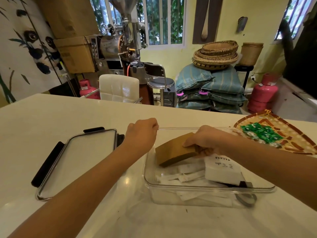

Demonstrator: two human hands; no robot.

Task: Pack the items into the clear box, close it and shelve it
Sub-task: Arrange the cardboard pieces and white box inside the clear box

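Brown packet (175,150) under right-hand fingers (190,143)

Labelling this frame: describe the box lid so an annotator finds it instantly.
On the white table, left of the clear box, beside the left hand, lies the lid. It is flat and transparent with black clips, unlike the deep, open box.

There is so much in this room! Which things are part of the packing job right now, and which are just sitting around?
Part of the job:
clear box
its lid
brown packet in the right hand
white box and white sachets inside
left hand on the box rim

Just lying about:
woven tray of green packets
white chair
stacked baskets
pink gas cylinder
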